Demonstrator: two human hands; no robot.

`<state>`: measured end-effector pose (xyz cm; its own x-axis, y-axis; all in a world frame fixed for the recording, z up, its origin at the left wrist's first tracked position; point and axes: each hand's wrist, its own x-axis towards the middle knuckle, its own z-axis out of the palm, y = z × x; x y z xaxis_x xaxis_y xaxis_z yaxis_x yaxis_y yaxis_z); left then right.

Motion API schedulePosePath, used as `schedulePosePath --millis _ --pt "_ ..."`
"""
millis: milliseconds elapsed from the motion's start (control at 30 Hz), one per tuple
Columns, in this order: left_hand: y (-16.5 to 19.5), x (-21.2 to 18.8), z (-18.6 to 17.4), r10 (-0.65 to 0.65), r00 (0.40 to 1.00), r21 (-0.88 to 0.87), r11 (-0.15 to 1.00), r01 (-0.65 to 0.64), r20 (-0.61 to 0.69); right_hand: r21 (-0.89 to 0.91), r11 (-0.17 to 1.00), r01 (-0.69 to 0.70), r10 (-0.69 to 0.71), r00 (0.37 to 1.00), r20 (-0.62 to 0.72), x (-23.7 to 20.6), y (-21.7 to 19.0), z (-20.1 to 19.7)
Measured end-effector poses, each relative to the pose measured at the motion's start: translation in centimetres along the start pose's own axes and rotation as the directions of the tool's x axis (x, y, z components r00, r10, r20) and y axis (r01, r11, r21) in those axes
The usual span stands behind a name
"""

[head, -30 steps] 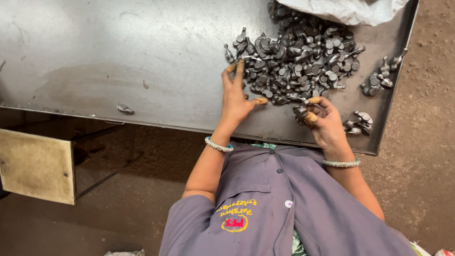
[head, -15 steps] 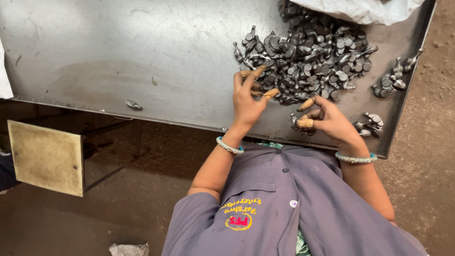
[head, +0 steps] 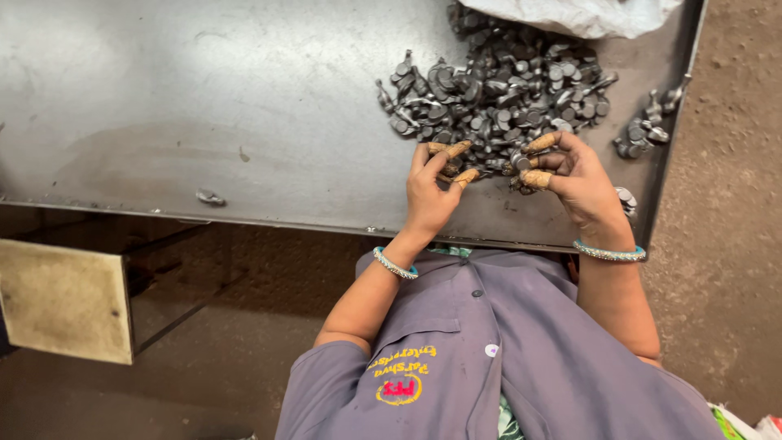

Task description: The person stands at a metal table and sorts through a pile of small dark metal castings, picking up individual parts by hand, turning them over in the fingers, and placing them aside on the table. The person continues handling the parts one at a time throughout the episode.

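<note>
A heap of small dark metal parts [head: 505,85] lies on a steel table [head: 204,98], at its far right. My left hand [head: 430,194] rests at the heap's near edge, its brown-taped fingers spread and touching the nearest parts. My right hand [head: 574,181] is just to the right, its taped fingers curled around a few of the parts [head: 521,167]. Both wrists wear bangles. My purple shirt [head: 505,358] fills the bottom of the view.
One loose part [head: 210,196] lies near the table's front edge at the left. Small clusters of parts [head: 648,130] sit by the right rim. A white bag [head: 586,15] lies behind the heap. A beige board [head: 65,301] stands below left on the dirt floor.
Both hands pulled back slightly from the heap and came closer together. My right hand's fingers curled in around a few parts.
</note>
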<state>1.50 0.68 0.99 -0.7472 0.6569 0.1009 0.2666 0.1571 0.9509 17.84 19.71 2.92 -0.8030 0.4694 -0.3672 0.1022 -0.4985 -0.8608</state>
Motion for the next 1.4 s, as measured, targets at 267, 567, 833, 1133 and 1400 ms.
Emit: schedulePosePath --millis 267,567,833,1133,1400 --pt "1.5 -0.5 1.9 0.244 0.966 0.139 0.957 -0.255 0.09 -0.656 0.713 0.247 -0.606 0.688 -0.4 -1.2 -2.2 -5.9" --pt "5.1 4.0 9.4 0.504 0.769 0.282 0.73 -0.623 0.393 -0.919 0.385 -0.088 -0.773 0.512 -0.374 0.4 -3.1 -8.5" --pt "8.7 13.4 15.2 0.492 0.621 0.348 0.538 -0.768 0.61 -0.939 0.34 -0.046 -0.683 0.674 -0.28 -1.1 -3.8 -4.8" --pt "9.4 14.6 14.6 0.4 0.535 0.267 0.556 -0.787 0.744 -0.964 0.266 -0.006 -0.549 0.821 -0.156 -1.0 -0.9 1.4" --pt "7.3 14.2 12.7 0.309 0.463 0.24 0.552 -0.799 0.831 -0.925 0.377 0.035 -0.566 0.799 -0.2 -0.3 3.2 3.1"
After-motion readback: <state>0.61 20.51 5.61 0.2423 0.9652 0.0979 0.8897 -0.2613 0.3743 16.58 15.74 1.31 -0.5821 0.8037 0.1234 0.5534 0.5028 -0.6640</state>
